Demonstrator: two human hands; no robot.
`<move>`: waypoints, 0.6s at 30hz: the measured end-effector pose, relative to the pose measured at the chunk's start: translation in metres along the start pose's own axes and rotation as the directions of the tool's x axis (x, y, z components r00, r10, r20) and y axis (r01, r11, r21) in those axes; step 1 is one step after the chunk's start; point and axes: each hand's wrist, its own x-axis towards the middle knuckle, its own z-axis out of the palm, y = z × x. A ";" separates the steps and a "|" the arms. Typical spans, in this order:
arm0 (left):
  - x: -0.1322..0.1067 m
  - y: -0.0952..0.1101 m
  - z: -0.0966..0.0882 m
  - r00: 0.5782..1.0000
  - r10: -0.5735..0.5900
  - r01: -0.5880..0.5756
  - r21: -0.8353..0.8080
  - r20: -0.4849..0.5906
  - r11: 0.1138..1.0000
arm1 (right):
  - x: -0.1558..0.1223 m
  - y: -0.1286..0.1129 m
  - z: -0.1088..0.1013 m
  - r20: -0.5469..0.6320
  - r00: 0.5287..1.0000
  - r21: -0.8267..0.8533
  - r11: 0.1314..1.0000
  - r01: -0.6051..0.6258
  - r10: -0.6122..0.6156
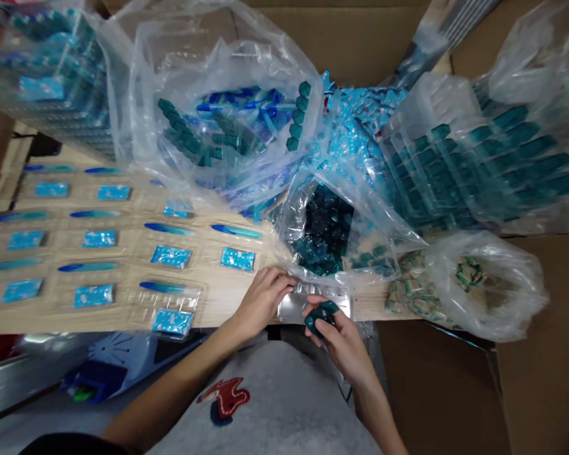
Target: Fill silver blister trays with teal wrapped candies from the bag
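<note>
My right hand [336,332] is closed around several dark teal, gem-like plastic pieces [323,316], held over the right side of a clear plastic tray [313,308]. The tray lies at the table's front edge. At its upper left corner, the fingers of my left hand [269,292] are bent together. A small dark edge shows at their tips, too little to tell what it is. Just behind the tray, an open clear bag [327,234] holds many more of the dark teal pieces.
To the left lie rows of clear trays with blue pens [168,229] and blue printed packets [171,256]. Behind stands a large plastic bag [218,57]. Stacked trays of teal pieces [512,145] and a bag of small striped pieces [488,284] are on the right.
</note>
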 end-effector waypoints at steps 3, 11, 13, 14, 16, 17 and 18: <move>-0.006 0.008 -0.005 0.999 0.017 -0.017 -0.003 -0.045 1.000 | 0.002 -0.006 0.007 0.054 0.999 -0.071 0.997 0.003 0.000; -0.009 0.049 -0.023 0.995 0.050 -0.022 -0.316 0.081 0.949 | 0.003 -0.012 0.025 0.116 0.966 -0.457 0.852 0.257 -0.229; -0.008 0.050 -0.026 0.995 -0.079 0.097 -0.430 0.059 0.898 | -0.001 -0.017 0.026 0.093 0.966 -0.454 0.854 0.255 -0.240; -0.007 0.049 -0.027 0.986 -0.160 0.161 -0.494 0.045 0.854 | -0.003 -0.021 0.027 0.069 0.968 -0.441 0.863 0.245 -0.239; -0.006 0.048 -0.031 0.959 -0.284 0.239 -0.606 0.023 0.759 | -0.006 -0.029 0.027 0.015 0.966 -0.416 0.877 0.240 -0.257; -0.006 0.048 -0.033 0.950 -0.313 0.252 -0.644 0.020 0.723 | -0.007 -0.032 0.028 -0.010 0.962 -0.411 0.878 0.244 -0.272; -0.006 0.049 -0.035 0.947 -0.321 0.254 -0.667 0.024 0.700 | -0.008 -0.036 0.029 -0.032 0.956 -0.413 0.875 0.253 -0.291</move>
